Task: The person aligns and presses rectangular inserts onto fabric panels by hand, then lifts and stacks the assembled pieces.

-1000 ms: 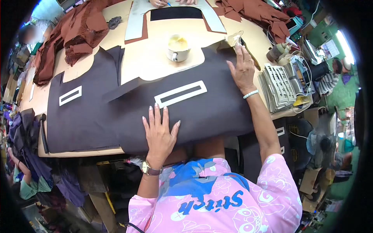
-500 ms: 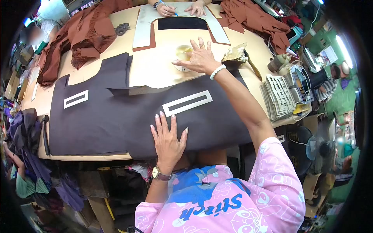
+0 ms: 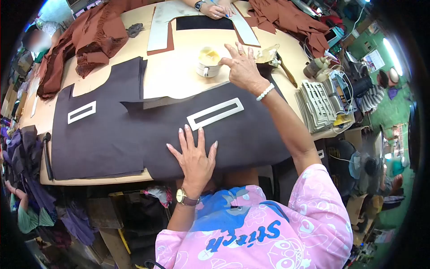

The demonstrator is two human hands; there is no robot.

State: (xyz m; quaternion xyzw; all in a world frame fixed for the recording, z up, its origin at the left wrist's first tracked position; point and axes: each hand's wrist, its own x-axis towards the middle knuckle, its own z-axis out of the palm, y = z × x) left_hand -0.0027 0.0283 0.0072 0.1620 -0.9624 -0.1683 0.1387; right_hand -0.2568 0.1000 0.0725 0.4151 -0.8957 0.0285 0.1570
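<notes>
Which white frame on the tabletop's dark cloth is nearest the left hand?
The longer, right-hand frame: the left hand lies spread right by its lower left corner, while the shorter frame sits well off to the left.

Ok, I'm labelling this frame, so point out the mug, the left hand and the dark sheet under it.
Mug (image 3: 212, 70), head view: its outer wall.
Left hand (image 3: 195, 160), head view: back of the hand.
Dark sheet (image 3: 242, 134), head view: its bare surface, right of the hand.

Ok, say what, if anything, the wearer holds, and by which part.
No hold shows: the left hand lies on dark fabric; the right hand is by the cup.
</notes>
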